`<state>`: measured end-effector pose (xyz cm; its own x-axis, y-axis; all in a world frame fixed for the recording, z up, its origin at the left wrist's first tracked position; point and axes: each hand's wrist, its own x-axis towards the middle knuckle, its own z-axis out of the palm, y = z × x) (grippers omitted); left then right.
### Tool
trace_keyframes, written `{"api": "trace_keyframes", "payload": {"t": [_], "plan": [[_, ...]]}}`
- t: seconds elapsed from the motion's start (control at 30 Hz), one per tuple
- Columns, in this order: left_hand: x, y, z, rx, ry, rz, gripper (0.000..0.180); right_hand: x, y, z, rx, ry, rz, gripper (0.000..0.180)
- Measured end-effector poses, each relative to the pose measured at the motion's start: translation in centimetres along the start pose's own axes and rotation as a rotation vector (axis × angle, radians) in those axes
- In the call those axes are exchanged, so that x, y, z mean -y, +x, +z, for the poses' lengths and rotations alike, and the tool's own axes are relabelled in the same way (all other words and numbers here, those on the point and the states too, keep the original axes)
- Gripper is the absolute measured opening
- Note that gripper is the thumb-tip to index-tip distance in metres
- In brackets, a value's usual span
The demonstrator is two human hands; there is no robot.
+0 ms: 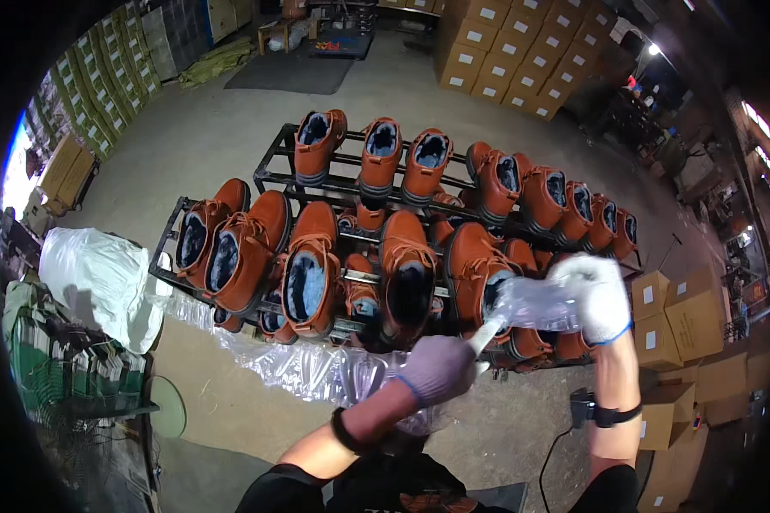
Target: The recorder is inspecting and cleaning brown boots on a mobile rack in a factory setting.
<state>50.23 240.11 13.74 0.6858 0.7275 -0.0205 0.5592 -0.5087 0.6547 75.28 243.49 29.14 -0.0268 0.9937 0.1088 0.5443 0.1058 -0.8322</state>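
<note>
My left hand [441, 369], in a greyish-purple glove, is closed round a narrow white strip-like tool [488, 332] whose exact kind I cannot make out. In a white glove, my right hand [597, 295] grips a clear plastic shoe insert [539, 306], somewhat blurred, held above the opening of a reddish-brown lace-up boot [466, 261]. Beside it, another boot [405, 282] shows a dark inside, and a third boot [306, 286] shows bluish fleecy lining. A long bundle of nested clear plastic inserts [299, 369] runs under my left forearm.
A black metal rack [269, 175] carries several rows of boots. White sacking [98, 278] and a round-based fan [169, 409] stand at left. Cartons [693, 308] are stacked at right, with more cartons [513, 51] at the back. A cable [546, 466] hangs near my right wrist.
</note>
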Motion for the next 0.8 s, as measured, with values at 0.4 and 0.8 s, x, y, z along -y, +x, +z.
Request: {"api": "trace_keyframes", "payload": {"t": [0.4, 0.8], "plan": [[-2.2, 4.5, 4.8, -0.195, 0.035, -0.041, 0.024, -7.1, -0.5, 7.6, 0.318, -1.08, -0.254, 0.025], [-11.4, -1.8, 4.0, -0.103, -0.83, -0.079, 0.062, -7.4, -18.7, 0.9, -0.06, -0.219, -0.282, 0.052]]}}
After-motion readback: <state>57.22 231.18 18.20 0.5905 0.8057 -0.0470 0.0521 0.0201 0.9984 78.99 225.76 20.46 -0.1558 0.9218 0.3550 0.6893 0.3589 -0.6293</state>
